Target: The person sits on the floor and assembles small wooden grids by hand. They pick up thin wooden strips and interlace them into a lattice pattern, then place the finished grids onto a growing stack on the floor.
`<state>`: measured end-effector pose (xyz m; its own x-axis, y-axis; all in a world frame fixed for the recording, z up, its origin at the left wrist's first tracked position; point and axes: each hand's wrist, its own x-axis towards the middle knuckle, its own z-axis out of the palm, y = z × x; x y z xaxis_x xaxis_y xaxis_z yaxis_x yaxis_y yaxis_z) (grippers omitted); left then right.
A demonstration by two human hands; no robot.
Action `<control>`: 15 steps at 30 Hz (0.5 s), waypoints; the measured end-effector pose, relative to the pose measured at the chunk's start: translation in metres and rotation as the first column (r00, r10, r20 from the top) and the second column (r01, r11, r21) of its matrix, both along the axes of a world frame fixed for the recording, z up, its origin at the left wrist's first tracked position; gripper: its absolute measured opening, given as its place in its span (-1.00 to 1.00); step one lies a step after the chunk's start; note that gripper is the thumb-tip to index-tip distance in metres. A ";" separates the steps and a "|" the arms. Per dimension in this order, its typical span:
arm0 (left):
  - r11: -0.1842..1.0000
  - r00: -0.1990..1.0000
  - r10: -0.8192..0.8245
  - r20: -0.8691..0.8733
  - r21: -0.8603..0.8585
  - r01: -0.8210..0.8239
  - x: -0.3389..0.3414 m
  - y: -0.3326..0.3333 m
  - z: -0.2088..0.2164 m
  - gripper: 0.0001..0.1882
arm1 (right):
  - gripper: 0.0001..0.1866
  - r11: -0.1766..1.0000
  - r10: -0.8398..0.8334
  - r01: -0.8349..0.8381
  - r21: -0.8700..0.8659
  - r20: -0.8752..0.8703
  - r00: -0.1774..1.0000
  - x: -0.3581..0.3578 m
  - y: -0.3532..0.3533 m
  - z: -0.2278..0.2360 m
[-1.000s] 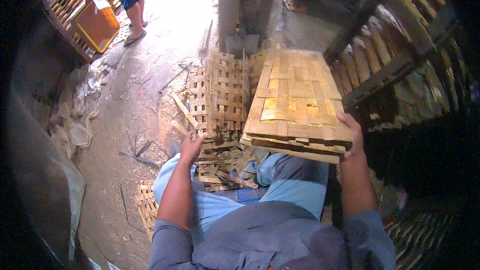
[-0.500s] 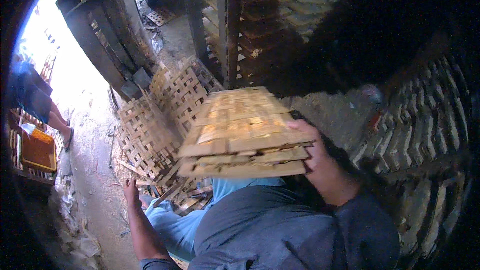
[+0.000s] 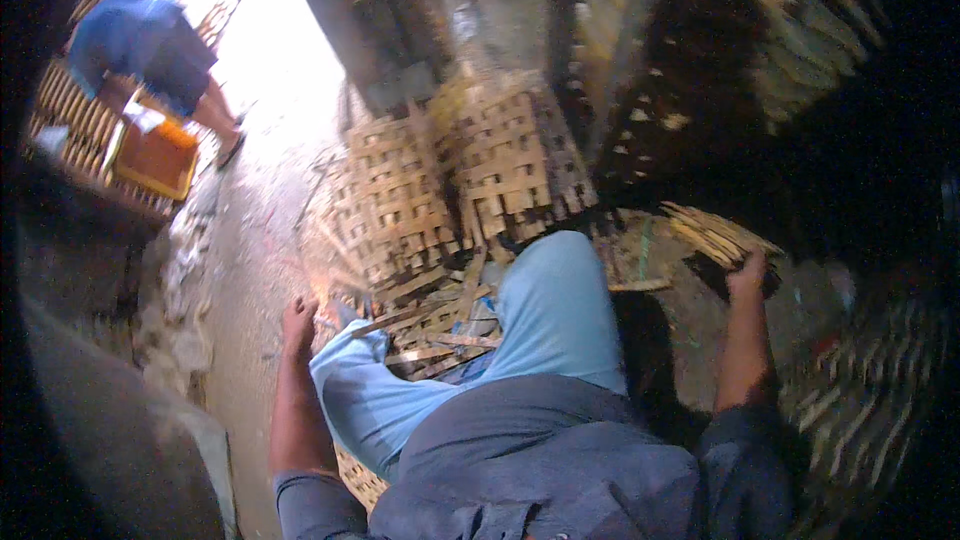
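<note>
Out to my right, low beside my knee, my right hand (image 3: 748,275) grips the near end of a stack of woven wood-strip panels (image 3: 720,234). The stack is tilted and seen mostly edge-on; whether it touches the floor I cannot tell. My left hand (image 3: 298,322) is closed in a loose fist beside my left knee, with nothing visible in it. Two larger woven lattice panels (image 3: 395,190) lean upright in front of me. Between my legs lies a heap of loose wooden strips (image 3: 440,325).
Farther off on the left, a person in blue (image 3: 150,45) bends beside an orange-yellow tray (image 3: 155,155). Dark posts (image 3: 390,20) stand ahead. Rows of pale slats (image 3: 870,390) lie in shadow on the right. Crumpled plastic (image 3: 185,330) lines the left side of the floor.
My right hand has carried the panel stack from in front of my chest down and out to the right. My view has shifted left, and my left hand stays closed near my knee.
</note>
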<state>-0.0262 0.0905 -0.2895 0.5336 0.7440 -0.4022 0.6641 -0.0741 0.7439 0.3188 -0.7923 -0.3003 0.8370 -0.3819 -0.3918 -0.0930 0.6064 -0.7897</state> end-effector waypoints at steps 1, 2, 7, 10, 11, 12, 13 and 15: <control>0.999 1.000 -0.003 -0.022 0.036 0.004 0.010 -0.016 0.009 -0.25 | -0.44 0.997 0.054 -0.058 0.056 0.072 0.996 0.009 -0.015 -0.018; 0.997 0.999 0.011 -0.050 0.072 -0.007 -0.003 -0.015 0.007 -0.26 | -0.43 0.995 0.018 -0.022 0.093 0.042 0.999 0.022 -0.001 -0.029; 0.992 0.992 0.047 -0.113 0.118 -0.034 0.002 -0.038 0.009 -0.26 | -0.54 0.983 0.110 -0.086 -0.162 0.145 0.983 -0.004 0.008 -0.094; 0.997 0.994 0.029 -0.104 0.081 -0.021 0.007 -0.028 -0.029 -0.25 | -0.62 0.849 -0.070 -0.101 -0.519 -0.299 0.952 0.017 0.041 -0.099; 0.998 0.994 0.008 -0.113 0.068 0.000 0.014 -0.025 -0.038 -0.25 | -0.65 0.781 0.023 -0.255 -0.570 -0.382 0.924 0.023 0.053 -0.095; 0.999 0.997 0.044 -0.059 -0.011 -0.045 0.029 -0.035 -0.030 -0.27 | -0.67 0.681 0.138 -0.422 -0.599 -0.461 0.877 0.033 0.071 -0.088; 0.999 0.997 0.041 -0.059 -0.024 -0.043 0.034 -0.031 -0.037 -0.28 | -0.70 0.568 0.309 -0.589 -0.575 -0.515 0.800 0.043 0.095 -0.078; 0.996 0.996 0.066 -0.054 -0.050 -0.069 0.033 -0.023 -0.062 -0.30 | -0.79 0.103 0.735 -0.878 -0.468 -0.559 0.383 0.070 0.190 -0.014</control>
